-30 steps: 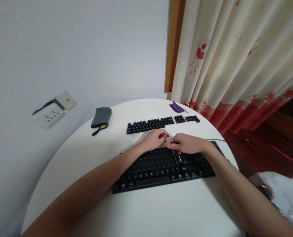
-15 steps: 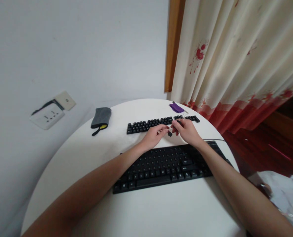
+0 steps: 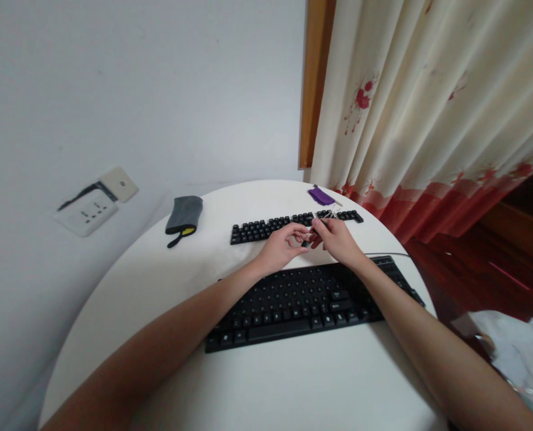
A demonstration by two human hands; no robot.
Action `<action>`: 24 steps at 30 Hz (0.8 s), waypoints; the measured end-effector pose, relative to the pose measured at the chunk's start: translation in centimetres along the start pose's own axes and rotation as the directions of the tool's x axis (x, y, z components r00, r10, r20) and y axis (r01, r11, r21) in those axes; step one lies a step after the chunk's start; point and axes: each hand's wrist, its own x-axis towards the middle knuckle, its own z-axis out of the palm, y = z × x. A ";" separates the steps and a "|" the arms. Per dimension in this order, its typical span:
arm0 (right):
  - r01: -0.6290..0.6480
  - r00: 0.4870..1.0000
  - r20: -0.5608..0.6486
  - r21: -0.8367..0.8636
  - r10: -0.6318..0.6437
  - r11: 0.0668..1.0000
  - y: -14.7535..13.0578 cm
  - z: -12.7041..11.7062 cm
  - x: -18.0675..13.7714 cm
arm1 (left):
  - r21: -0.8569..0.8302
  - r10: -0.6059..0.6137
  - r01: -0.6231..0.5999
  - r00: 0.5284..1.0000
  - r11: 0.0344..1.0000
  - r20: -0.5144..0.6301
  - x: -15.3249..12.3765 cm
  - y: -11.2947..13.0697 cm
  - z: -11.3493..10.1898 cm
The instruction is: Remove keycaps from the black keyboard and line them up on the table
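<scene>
A black keyboard [image 3: 302,302] lies on the round white table [image 3: 257,383] in front of me. Beyond it, rows of loose black keycaps [image 3: 270,227] are laid out in a keyboard pattern. My two hands meet between the keyboard and those rows. My left hand [image 3: 280,248] is curled, fingertips pinched round a small black keycap [image 3: 307,242]. My right hand [image 3: 338,240] is closed on a thin wire keycap puller [image 3: 330,214] whose tip points toward the far keycaps.
A grey pouch with a yellow patch [image 3: 184,216] lies at the table's back left. A purple item [image 3: 320,195] sits at the back right by the curtain [image 3: 428,108]. A wall socket [image 3: 87,211] is on the left; the keyboard's cable [image 3: 385,254] runs right.
Both hands lifted off the keyboard and moved away from me toward the loose keycap rows, the right hand bringing the puller and a keycap that now sits at my left fingertips.
</scene>
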 end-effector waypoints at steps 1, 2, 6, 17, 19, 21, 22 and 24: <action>-0.048 0.999 0.021 0.037 0.047 0.998 0.0 0.0 0.0 | 0.040 0.017 -0.017 1.000 0.999 -0.010 0.0 0.0 0.0; -0.095 0.995 0.043 0.069 0.092 0.993 -0.1 0.0 0.0 | 0.087 0.037 -0.036 0.999 0.996 -0.013 0.0 0.0 -0.1; -0.222 0.972 0.106 0.127 0.209 0.967 -0.5 0.0 0.0 | 0.231 0.107 -0.109 0.994 0.967 0.024 0.0 0.0 -0.2; -0.191 0.980 0.068 0.078 0.185 0.979 -0.9 0.1 -0.1 | 0.249 0.200 -0.214 0.976 0.945 0.081 0.1 -0.9 -0.3; -0.178 0.982 0.065 0.054 0.175 0.982 -0.8 0.2 -0.1 | 0.239 0.200 -0.214 0.976 0.947 0.082 0.1 -1.0 -0.3; -0.168 0.984 0.066 0.043 0.165 0.985 -0.7 0.3 -0.1 | 0.243 0.190 -0.204 0.978 0.948 0.079 0.1 -0.9 -0.2; -0.166 0.984 0.068 0.042 0.163 0.985 -0.6 0.3 -0.1 | 0.250 0.185 -0.199 0.980 0.948 0.081 0.1 -0.9 -0.2; -0.162 0.985 0.061 0.044 0.160 0.986 -0.4 0.3 -0.1 | 0.269 0.178 -0.196 0.980 0.943 0.090 0.0 -0.8 -0.3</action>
